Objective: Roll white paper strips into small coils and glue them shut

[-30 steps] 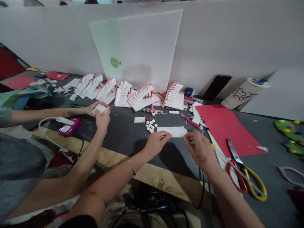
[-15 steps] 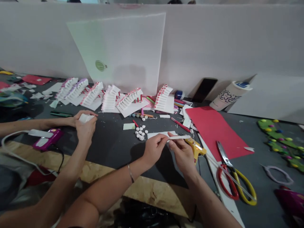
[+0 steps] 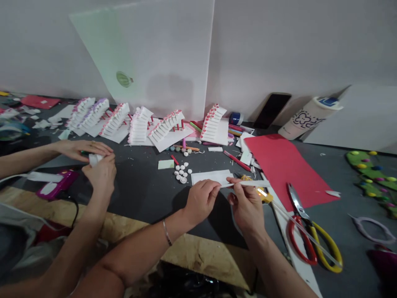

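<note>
Between my hands a thin white paper strip (image 3: 256,183) stretches sideways. My left hand (image 3: 203,199) pinches its left end, and a silver bracelet circles that wrist. Further along, my right hand (image 3: 249,205) grips the strip between thumb and fingers, with its right end sticking out past them. Behind the strip lies a white paper rectangle (image 3: 211,177) on the dark table. A yellow glue gun (image 3: 265,196) rests partly hidden behind my right hand. Left of my hands sits a cluster of small white paper coils (image 3: 182,173).
Scissors (image 3: 305,231) lie right of my right arm, near a red sheet (image 3: 287,165). Small white paper stair-like models (image 3: 212,122) line the back, beside a phone (image 3: 273,108) and a cup (image 3: 310,118). At left, a co-worker's hands (image 3: 101,167) hold something white above a purple glue gun (image 3: 60,184).
My right hand has slid right along the strip, away from my left hand, so more strip shows between and beyond them. The co-worker's left hand now covers the white piece from above.
</note>
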The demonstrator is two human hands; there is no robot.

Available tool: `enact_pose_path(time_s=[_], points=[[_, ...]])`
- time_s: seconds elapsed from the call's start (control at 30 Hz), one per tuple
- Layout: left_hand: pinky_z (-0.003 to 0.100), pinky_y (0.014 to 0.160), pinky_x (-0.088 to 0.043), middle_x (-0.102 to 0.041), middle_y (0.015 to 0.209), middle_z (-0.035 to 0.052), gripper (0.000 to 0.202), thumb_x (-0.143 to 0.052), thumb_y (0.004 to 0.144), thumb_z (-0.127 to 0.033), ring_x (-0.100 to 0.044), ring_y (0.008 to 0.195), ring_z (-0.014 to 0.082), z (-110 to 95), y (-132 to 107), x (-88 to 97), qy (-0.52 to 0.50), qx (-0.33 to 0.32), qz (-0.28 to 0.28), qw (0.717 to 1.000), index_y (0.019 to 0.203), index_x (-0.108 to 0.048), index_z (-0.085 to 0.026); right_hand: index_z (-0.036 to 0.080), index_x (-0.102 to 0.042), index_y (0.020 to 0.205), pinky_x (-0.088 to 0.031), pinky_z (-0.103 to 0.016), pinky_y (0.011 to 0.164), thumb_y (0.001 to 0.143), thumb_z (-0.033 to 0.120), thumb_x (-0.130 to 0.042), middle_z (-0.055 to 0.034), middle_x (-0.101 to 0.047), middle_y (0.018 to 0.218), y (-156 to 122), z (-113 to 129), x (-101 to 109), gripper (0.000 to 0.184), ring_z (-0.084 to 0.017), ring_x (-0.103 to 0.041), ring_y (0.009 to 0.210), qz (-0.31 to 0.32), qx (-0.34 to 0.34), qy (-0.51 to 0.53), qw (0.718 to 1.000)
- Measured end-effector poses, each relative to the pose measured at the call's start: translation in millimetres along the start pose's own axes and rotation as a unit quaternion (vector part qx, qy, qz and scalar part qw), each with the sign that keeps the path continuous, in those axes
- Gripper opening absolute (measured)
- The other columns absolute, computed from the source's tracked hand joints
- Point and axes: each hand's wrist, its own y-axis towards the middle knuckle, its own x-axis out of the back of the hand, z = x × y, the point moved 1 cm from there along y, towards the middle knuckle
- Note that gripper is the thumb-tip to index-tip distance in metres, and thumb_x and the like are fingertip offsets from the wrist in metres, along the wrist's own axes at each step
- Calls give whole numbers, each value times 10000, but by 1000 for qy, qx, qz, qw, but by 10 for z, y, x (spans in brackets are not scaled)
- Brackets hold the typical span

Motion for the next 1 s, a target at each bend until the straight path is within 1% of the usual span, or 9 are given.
enact_pose_path(time_s=[0.07, 0.17, 0.27, 0.4, 0.53, 0.63, 0.8, 0.9, 1.0], points=[[288, 776, -506, -709, 881, 68, 237, -422, 983, -275, -658, 837, 172, 13, -15, -8, -22, -10, -6, 1000, 935, -635, -182, 219, -678, 830, -480, -177, 471, 752, 432, -757, -38, -736, 950, 6, 18, -27, 241, -120, -667, 706, 12, -19, 47, 999], [275, 785, -521, -709, 967, 74, 183, -469, 968, -267, -669, 880, 164, 46, -46, -39, -52, -20, -35, 998, 1052, -611, -188, 228, -653, 827, -592, -230, 638, 721, 426, -794, -11, -751, 880, 29, 40, -38, 266, -159, -725, 826, 13, -43, 105, 993], [260, 738, -534, -698, 970, 62, 207, -580, 918, -264, -665, 821, 145, 87, -63, -67, -74, -72, -81, 991, 1119, -579, -212, 221, -650, 809, -604, -221, 673, 705, 407, -814, 4, -751, 829, 54, 66, -24, 269, -144, -734, 797, 3, -48, 134, 990], [254, 746, -533, -695, 884, 41, 136, -627, 885, -183, -661, 838, 141, 89, -41, -45, -88, -148, -108, 979, 1015, -617, -219, 220, -660, 805, -601, -186, 631, 700, 401, -821, 12, -744, 793, 61, 96, -20, 264, -132, -736, 771, 9, -47, 142, 989], [244, 746, -531, -709, 838, 43, 44, -612, 896, -202, -676, 813, 141, 53, -19, 14, -121, -72, -100, 985, 902, -656, -199, 222, -661, 803, -600, -183, 617, 693, 402, -825, 20, -732, 759, 52, 98, -26, 267, -135, -737, 750, 22, -44, 139, 989], [262, 760, -542, -718, 866, 59, 125, -625, 891, -290, -687, 816, 155, 53, -17, 19, -177, 21, -104, 979, 833, -663, -186, 223, -658, 817, -606, -207, 633, 713, 405, -810, 24, -721, 741, 49, 77, -28, 259, -144, -736, 759, 28, -39, 135, 990], [254, 650, -557, -710, 819, 49, 212, -672, 847, -381, -675, 663, 134, 97, 12, -35, -311, 149, -86, 935, 819, -662, -171, 228, -657, 837, -613, -246, 670, 757, 383, -778, 23, -727, 769, 45, 46, -26, 213, -154, -738, 792, 44, -10, 130, 990], [246, 613, -561, -706, 739, 27, 218, -727, 794, -374, -673, 618, 133, 116, 46, -42, -354, 190, -75, 913, 848, -666, -171, 231, -661, 850, -613, -254, 691, 783, 388, -754, 22, -733, 770, 40, 47, -25, 195, -156, -740, 799, 56, 8, 117, 991], [254, 611, -576, -740, 804, 42, 265, -730, 782, -366, -695, 639, 146, 124, 70, -36, -377, 210, -46, 901, 964, -688, -178, 229, -661, 852, -614, -266, 700, 798, 395, -739, 20, -739, 758, 38, 74, -19, 191, -154, -740, 778, 53, 31, 95, 994]])
